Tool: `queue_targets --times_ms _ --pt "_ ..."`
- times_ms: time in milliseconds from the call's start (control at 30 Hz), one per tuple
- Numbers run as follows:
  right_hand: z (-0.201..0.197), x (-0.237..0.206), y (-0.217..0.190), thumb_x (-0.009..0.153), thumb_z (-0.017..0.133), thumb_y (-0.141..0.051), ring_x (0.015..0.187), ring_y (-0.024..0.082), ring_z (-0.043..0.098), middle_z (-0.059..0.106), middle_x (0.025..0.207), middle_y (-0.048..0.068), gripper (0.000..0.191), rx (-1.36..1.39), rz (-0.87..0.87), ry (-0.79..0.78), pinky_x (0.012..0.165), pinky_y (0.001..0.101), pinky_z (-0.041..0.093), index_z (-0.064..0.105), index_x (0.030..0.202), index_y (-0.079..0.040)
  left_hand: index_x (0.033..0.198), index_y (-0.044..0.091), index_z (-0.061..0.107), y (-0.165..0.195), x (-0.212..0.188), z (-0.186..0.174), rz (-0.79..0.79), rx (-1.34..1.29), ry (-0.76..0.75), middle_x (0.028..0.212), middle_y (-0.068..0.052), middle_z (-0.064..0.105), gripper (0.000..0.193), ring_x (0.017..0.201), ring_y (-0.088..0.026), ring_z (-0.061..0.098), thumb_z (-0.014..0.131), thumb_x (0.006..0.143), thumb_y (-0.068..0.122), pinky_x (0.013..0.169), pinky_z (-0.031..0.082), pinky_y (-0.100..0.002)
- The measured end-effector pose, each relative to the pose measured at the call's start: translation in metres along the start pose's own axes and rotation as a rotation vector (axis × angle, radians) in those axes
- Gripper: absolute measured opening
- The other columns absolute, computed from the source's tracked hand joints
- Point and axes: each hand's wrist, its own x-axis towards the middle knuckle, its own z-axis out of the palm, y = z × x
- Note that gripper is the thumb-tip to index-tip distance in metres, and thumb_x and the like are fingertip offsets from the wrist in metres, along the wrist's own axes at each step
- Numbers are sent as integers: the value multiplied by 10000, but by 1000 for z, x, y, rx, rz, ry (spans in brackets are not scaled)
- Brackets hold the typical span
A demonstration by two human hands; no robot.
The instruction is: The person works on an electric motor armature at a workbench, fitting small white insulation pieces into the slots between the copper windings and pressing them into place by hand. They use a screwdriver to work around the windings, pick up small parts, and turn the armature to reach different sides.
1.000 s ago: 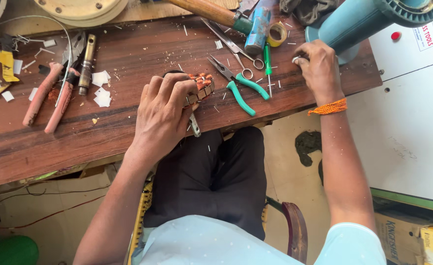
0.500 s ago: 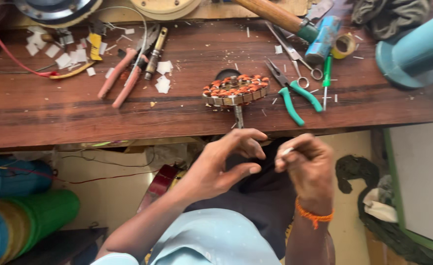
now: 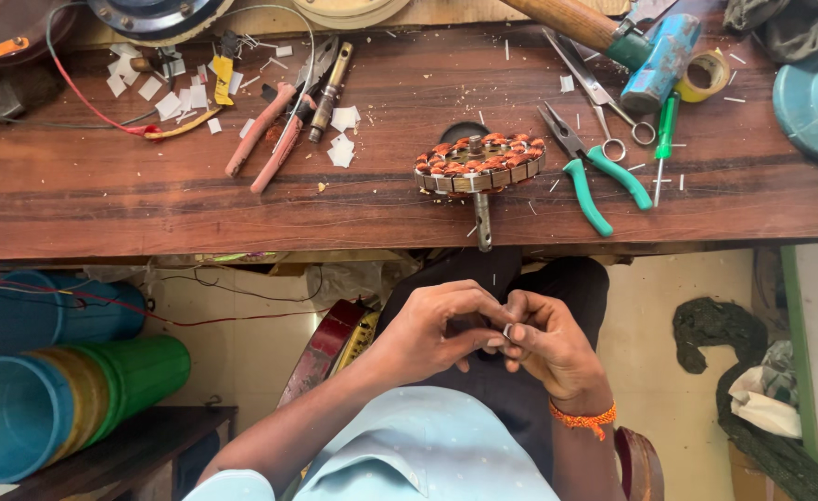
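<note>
Hands [image 3: 497, 336] now meet over lap, pinching small piece [image 3: 506, 329].

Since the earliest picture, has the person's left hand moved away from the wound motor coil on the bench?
Yes. The left hand has come off the motor coil and drawn back below the wooden bench edge, meeting the right hand over the lap.

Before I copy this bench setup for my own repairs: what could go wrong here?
The small pale piece is pinched between both hands, left hand and right hand, over the lap, off the table; dropped, it could vanish on the floor. The wound stator sits near the table edge with its shaft overhanging; a knee bump might knock it off.
</note>
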Motion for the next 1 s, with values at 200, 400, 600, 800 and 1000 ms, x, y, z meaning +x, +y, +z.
queue_targets --times_ms 200,400,600,800,1000 --pt "6 5 13 907 798 -182 707 81 625 658 829 49 284 13 19 25 604 257 554 569 966 -25 977 21 678 -2 -7 4 -41 115 69 900 -61 620 56 730 -125 706 715 935 13 577 579 -272" --pt "19 14 6 919 781 -158 707 84 627 690 883 53 246 114 -14 -55 585 247 541 573 969 -38 957 27 574 8 0 2 29 102 108 888 -77 622 138 791 -207 694 701 936 -24 691 539 -355" --pt "51 29 -47 989 737 -30 776 127 690 692 881 71 124 -210 -705 118 694 255 581 635 1043 14 1233 113 603 41 22 -14 451 681 215 1162 -101 590 331 1087 -317 606 751 943 171 928 520 -441" --pt "66 75 -82 1034 719 83 969 158 723 730 1062 121 76 -646 -1102 458 911 287 627 688 1088 40 1421 173 507 26 84 -50 599 1015 309 1388 -108 568 578 1355 -330 542 769 908 209 1084 490 -473" --pt "70 90 -88 967 769 115 1021 231 720 739 1102 113 169 -1224 -1434 530 910 340 586 705 1066 -5 1635 298 261 5 98 -60 479 852 312 1181 -14 757 882 1006 -251 743 802 944 210 795 565 -398"
